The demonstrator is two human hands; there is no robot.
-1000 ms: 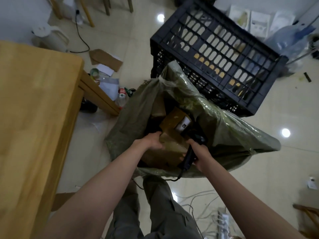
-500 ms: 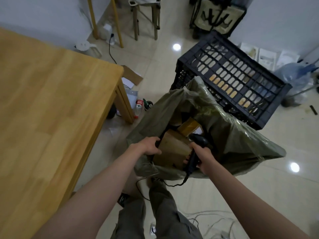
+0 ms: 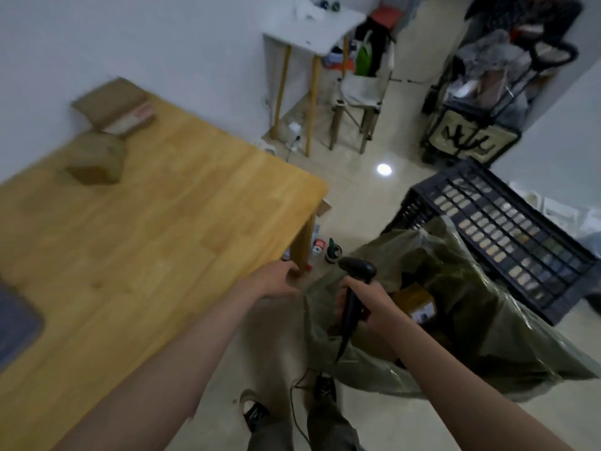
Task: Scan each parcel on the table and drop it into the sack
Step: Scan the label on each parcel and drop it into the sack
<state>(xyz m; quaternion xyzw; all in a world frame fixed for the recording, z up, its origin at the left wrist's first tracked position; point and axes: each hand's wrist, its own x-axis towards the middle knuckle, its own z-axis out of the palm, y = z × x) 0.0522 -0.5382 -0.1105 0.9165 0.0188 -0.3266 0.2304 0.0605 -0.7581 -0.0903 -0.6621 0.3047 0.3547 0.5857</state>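
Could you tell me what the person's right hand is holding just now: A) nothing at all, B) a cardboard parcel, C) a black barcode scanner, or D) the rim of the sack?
C: the right hand grips the handle of the black barcode scanner above the open sack.

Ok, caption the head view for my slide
Right hand grips scanner over sack; left hand empty; two parcels remain on table.

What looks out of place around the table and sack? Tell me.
Clutter of bottles lies on the floor by the table leg, and the scanner cord trails loose near the person's feet. The sack and parcels look fine.
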